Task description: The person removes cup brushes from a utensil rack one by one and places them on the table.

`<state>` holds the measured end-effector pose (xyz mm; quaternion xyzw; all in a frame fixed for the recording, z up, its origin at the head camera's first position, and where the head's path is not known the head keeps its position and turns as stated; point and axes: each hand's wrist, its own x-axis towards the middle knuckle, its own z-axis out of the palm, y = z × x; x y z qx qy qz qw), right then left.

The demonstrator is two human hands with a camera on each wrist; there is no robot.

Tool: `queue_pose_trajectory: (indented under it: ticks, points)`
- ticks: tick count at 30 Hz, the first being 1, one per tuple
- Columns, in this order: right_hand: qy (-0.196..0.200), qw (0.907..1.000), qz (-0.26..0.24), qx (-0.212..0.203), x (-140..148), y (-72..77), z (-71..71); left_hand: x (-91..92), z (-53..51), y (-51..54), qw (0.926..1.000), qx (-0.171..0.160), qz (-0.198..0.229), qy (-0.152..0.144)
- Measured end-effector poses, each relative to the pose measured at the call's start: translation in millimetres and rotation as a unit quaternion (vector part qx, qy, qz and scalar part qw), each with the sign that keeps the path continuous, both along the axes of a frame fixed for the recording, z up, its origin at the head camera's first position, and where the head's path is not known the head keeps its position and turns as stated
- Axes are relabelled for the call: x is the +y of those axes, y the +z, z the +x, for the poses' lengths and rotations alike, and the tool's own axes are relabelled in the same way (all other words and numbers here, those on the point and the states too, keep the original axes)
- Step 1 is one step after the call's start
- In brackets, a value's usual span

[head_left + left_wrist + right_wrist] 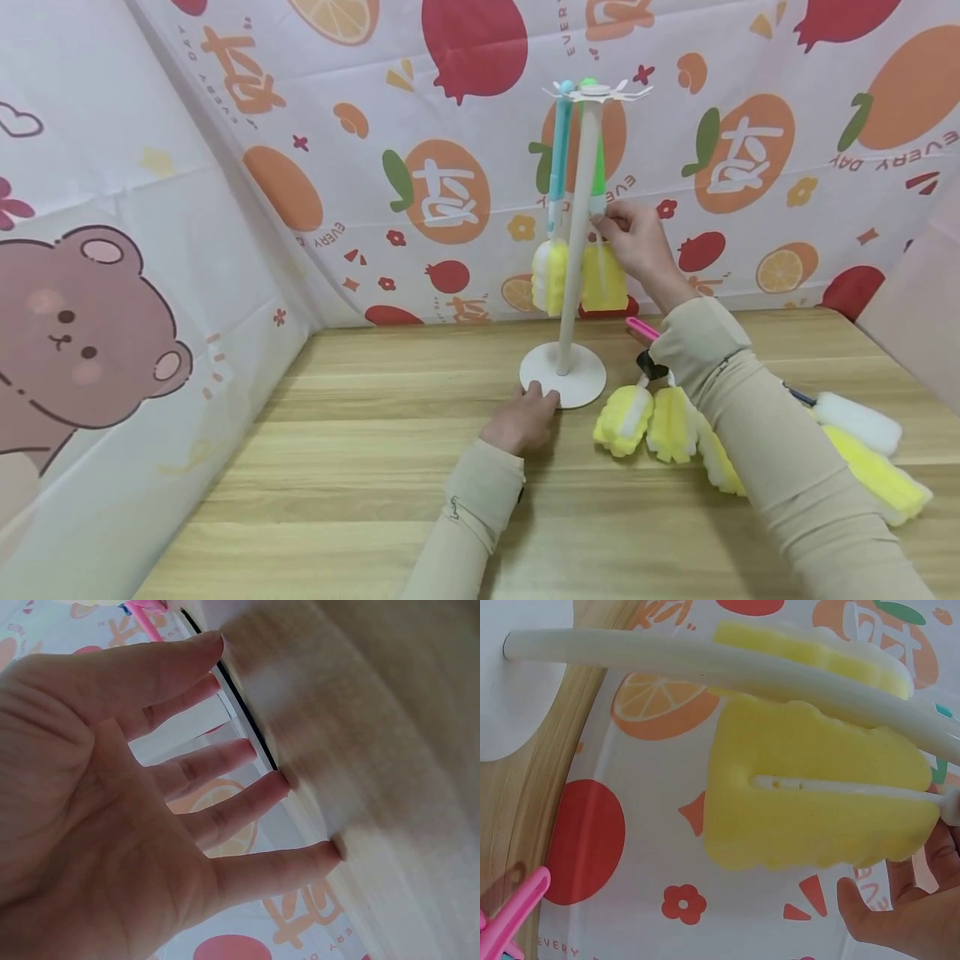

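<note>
A white stand [581, 208] with a round base and a ring of hooks on top stands upright on the table. A blue-handled sponge brush [559, 158] hangs from it. On its far right side is a green-handled sponge brush [600, 171], top end at the hooks, its yellow sponge [817, 750] downward. My right hand [636, 242] pinches this brush near its white neck; the fingertips are partly out of the right wrist view. My left hand [522, 419] rests at the base's [536, 371] near edge, fingers extended, fingertips [330, 851] touching the tabletop and rim.
Several sponge brushes [624, 421] lie on the wooden table right of the stand, partly under my right forearm. A pink handle [642, 328] points up among them. A white brush head [858, 421] lies farther right. Fruit-printed cloth [337, 167] hangs behind.
</note>
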<state>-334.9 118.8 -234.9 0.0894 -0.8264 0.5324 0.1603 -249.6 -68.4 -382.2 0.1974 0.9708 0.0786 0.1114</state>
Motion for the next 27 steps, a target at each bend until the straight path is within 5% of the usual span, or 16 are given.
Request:
queue_pose_trajectory:
  ticks: [27]
  points:
    - [-0.018, 0.9996, 0.009, 0.020, 0, 9.2, 4.0, -0.6, -1.2, -0.2, 1.0000, 0.006, -0.007, -0.003]
